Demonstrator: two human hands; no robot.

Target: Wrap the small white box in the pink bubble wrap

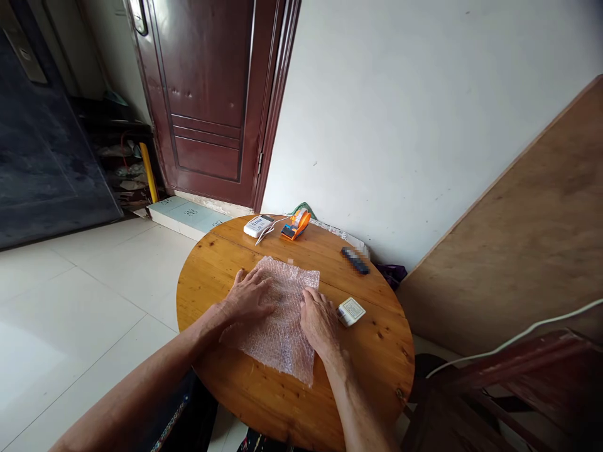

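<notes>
A sheet of clear bubble wrap (282, 333) lies spread on the round wooden table (377, 351). My left hand (249, 295) rests flat on its left part, fingers spread. On the right edge of the sheet lies my right hand (318, 317), its fingers stretched out and slightly bent over the wrap. Just right of that hand is a small white box-like item with a printed label (351, 311). Neither hand is wrapped around anything.
Toward the table's far edge are a white device with a cable (259, 226) and an orange tape dispenser (296, 225). A dark, blurred-out elongated object (355, 260) lies at the right. Beyond stand a white wall and a dark red door (207, 94); a wooden chair (518, 376) is at right.
</notes>
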